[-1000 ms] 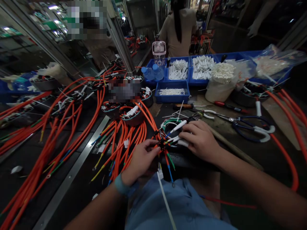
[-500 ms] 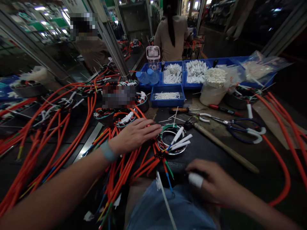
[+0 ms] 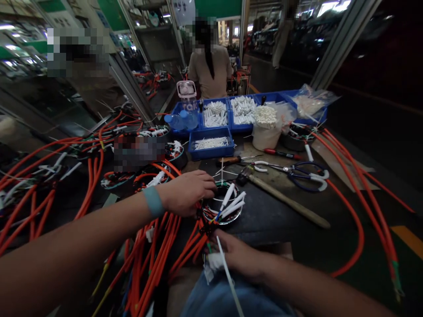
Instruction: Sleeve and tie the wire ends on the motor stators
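- Orange cables (image 3: 165,246): smooth, rubbery sheathing with a soft sheen.
- Ring-shaped part (image 3: 235,217): bright, shiny metal along its lower rim.
- White sleeves (image 3: 227,197): smooth, rather matt, plastic-looking.
- Small tray (image 3: 211,152): smooth blue plastic.
- Hammer handle (image 3: 291,202): plain wood, dull and worn.
- Scissors (image 3: 286,169): polished metal at the pivot, smooth dark-blue handle coating.
- Bag (image 3: 309,103): thin, clear, crinkled plastic, glossy in places.
- Worktop (image 3: 259,211): dark, mostly matt.
- Blue garment (image 3: 205,299): soft, creased cloth.

A ring-shaped wound part (image 3: 238,215) with a shiny rim lies flat; white sleeves (image 3: 227,197) on it fan between one and two o'clock, while orange cables (image 3: 192,246) bunch near its seven o'clock edge, trailing likewise
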Action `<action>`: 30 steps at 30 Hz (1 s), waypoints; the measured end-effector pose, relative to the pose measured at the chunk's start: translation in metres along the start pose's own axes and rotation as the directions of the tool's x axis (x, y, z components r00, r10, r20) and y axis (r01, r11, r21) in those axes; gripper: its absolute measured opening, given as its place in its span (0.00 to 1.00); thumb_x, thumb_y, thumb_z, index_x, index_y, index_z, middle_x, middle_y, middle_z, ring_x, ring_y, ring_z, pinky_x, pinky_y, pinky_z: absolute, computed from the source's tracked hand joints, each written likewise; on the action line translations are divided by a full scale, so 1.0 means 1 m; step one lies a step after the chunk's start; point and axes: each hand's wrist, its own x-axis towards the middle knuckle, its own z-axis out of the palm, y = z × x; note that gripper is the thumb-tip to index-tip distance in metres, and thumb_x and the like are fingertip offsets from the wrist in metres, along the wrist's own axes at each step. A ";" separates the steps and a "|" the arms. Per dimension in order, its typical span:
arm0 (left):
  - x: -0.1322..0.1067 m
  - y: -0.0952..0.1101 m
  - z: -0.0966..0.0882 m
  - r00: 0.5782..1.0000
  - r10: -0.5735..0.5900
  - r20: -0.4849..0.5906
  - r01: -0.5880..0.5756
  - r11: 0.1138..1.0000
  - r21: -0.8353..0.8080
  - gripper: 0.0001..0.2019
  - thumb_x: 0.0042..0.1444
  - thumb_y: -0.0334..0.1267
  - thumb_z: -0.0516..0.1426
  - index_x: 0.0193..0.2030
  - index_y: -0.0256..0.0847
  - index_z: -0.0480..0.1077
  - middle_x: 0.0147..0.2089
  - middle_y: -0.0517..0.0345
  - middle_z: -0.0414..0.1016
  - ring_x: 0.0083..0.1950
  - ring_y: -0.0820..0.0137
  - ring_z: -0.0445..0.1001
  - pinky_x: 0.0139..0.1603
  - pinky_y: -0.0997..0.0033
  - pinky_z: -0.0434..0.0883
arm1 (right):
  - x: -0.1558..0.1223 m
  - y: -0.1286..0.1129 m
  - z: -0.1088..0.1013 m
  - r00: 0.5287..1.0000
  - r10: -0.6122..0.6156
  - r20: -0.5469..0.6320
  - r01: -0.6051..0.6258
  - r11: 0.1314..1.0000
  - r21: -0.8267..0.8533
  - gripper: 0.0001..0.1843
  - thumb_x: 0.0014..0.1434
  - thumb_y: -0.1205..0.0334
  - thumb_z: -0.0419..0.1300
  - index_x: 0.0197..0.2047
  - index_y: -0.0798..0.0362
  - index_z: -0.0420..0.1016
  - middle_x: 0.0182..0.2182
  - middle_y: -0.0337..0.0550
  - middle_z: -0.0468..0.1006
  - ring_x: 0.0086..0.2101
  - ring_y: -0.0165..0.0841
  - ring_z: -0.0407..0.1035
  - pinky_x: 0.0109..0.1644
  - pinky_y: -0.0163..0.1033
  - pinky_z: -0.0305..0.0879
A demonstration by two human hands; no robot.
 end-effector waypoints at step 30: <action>0.042 0.084 0.073 0.743 -0.570 -0.352 0.526 0.822 -0.220 0.12 0.54 0.41 0.58 0.44 0.39 0.70 0.36 0.54 0.74 0.40 0.61 0.67 0.45 0.54 0.61 | -0.060 -0.169 -0.142 0.637 -0.760 -0.131 -0.179 0.019 -0.984 0.15 0.53 0.60 0.62 0.45 0.56 0.75 0.40 0.45 0.78 0.39 0.34 0.72 0.45 0.38 0.67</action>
